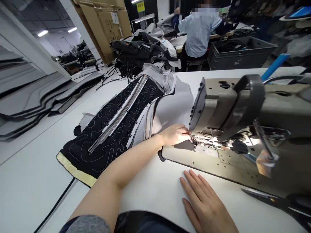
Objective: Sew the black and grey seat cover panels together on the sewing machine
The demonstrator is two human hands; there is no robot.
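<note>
My left hand (pixel 176 134) reaches across to the needle area of a sewing machine (pixel 216 103). Its fingers are closed on the edge of grey fabric (pixel 173 105) beside the presser foot, and the fingertips are partly lost in the lamp's glare. From there the fabric runs back into a large sewn cover (pixel 116 123), whose dark side is up, with wavy pale stitching and a yellow strip at the near end. Flat on the white table (pixel 150 187), in front of the machine bed, rests my right hand (pixel 204 200), fingers stretched out and holding nothing.
Black-handled scissors (pixel 274 200) lie at the right front. Stacked grey panels (pixel 36 103) fill the left side. Behind the machine are a heap of dark and grey pieces (pixel 145 48), a cardboard box (pixel 104 29), a grey crate (pixel 240 55) and a seated person (pixel 199 35).
</note>
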